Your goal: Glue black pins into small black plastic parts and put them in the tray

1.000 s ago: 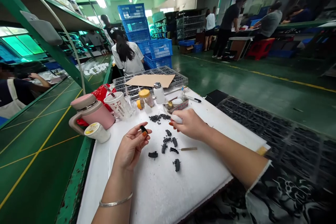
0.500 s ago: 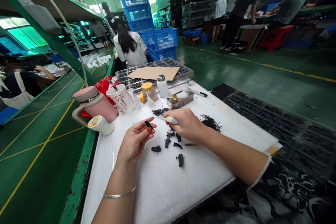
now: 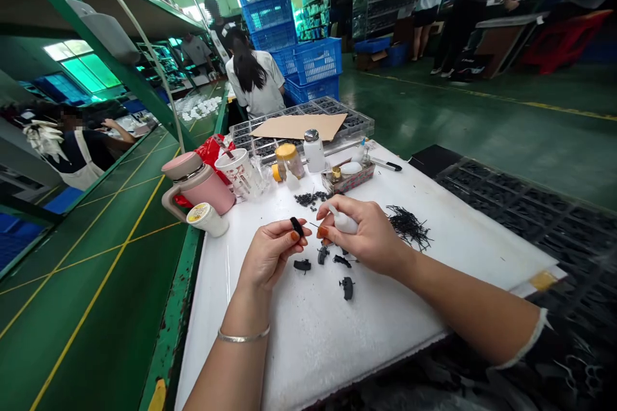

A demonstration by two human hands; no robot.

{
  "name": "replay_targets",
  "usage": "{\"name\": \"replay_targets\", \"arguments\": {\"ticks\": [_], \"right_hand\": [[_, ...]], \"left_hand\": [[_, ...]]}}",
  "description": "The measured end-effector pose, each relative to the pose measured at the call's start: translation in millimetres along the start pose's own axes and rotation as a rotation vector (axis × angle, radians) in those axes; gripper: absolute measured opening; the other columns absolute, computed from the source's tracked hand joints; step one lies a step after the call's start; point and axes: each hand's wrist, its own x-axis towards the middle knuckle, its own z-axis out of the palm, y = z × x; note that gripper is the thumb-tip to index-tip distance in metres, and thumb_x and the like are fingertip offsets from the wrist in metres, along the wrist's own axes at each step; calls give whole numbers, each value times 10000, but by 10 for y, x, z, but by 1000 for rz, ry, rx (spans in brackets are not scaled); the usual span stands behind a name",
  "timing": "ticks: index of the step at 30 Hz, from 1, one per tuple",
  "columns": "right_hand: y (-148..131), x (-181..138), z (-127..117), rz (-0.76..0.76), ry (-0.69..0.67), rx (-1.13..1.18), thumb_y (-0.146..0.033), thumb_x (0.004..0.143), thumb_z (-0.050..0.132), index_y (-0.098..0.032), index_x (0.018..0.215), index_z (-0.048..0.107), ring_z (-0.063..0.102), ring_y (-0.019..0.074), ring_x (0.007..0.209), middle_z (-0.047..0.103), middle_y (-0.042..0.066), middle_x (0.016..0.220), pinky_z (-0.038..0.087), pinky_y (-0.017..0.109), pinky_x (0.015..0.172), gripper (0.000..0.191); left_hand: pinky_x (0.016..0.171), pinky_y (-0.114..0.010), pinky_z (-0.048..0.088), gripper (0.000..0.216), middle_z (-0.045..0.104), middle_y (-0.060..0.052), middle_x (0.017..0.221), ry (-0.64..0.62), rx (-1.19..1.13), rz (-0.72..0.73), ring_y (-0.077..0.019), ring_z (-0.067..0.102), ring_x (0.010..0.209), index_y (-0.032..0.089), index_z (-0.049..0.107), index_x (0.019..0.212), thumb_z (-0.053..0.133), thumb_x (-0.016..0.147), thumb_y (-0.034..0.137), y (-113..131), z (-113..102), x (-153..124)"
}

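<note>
My left hand (image 3: 272, 250) pinches a small curved black plastic part (image 3: 297, 227) between thumb and fingers. Close to its right, my right hand (image 3: 369, 231) is closed around a small white squeeze bottle (image 3: 345, 223) with a narrow nozzle. A thin black pin (image 3: 313, 225) juts from the fingertips of that hand toward the black part, apart from it. Below the hands, several similar black parts (image 3: 346, 288) lie on the white work board (image 3: 308, 347). Behind them is a scatter of tiny black pieces (image 3: 311, 198), and right of my right hand lies a heap of thin black pins (image 3: 409, 226).
A pink mug (image 3: 202, 183), a white tub (image 3: 207, 219), a plastic cup (image 3: 237, 172), a yellow-lidded jar (image 3: 290, 160) and a white pump bottle (image 3: 314, 151) line the back left. A small box (image 3: 351, 181) and a knife (image 3: 387, 164) lie behind my right hand. Parts trays (image 3: 482, 196) stand at right.
The view has shifted, so things appear further right. My right hand has tipped the squeeze bottle's nozzle up and away from the black part, and a thin pin now shows at its fingertips.
</note>
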Motion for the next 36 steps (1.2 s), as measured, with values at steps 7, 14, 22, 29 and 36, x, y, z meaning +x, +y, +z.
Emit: {"name": "replay_targets", "arguments": {"ticks": [7, 14, 22, 29, 36], "right_hand": [[-41, -19, 54, 22, -61, 41, -211, 839, 564, -213, 922, 497, 652, 123, 604, 658, -33, 706, 481, 210, 583, 107], [20, -45, 76, -109, -4, -171, -166, 803, 565, -220, 890, 510, 602, 116, 636, 648, -20, 768, 446, 210, 616, 117], [103, -61, 125, -289, 3, -353, -138, 804, 519, -220, 897, 516, 605, 108, 657, 659, -13, 799, 431, 199, 631, 125], [111, -62, 136, -332, 2, -367, -135, 820, 512, -214, 883, 505, 599, 106, 641, 648, -12, 766, 417, 197, 611, 101], [141, -53, 149, -391, 23, -345, -126, 817, 526, -217, 889, 504, 593, 100, 626, 641, -23, 753, 416, 188, 611, 118]], "left_hand": [[570, -161, 545, 361, 690, -82, 790, -24, -15, -22, -136, 648, 659, 123, 727, 862, 881, 553, 231, -11, 23, -8], [600, -179, 555, 301, 684, -70, 757, -51, 22, -17, -130, 640, 644, 130, 732, 798, 879, 555, 230, -30, 38, -10], [576, -195, 541, 259, 644, -32, 687, -29, 83, 0, -121, 610, 601, 139, 716, 723, 871, 517, 166, -53, 26, 6], [614, -185, 529, 222, 629, -24, 666, -37, 98, 20, -122, 614, 648, 134, 706, 681, 862, 524, 149, -74, 32, 12], [628, -172, 519, 225, 652, -30, 742, -48, 108, 41, -113, 608, 685, 137, 708, 691, 862, 527, 147, -60, 62, 8]]}}
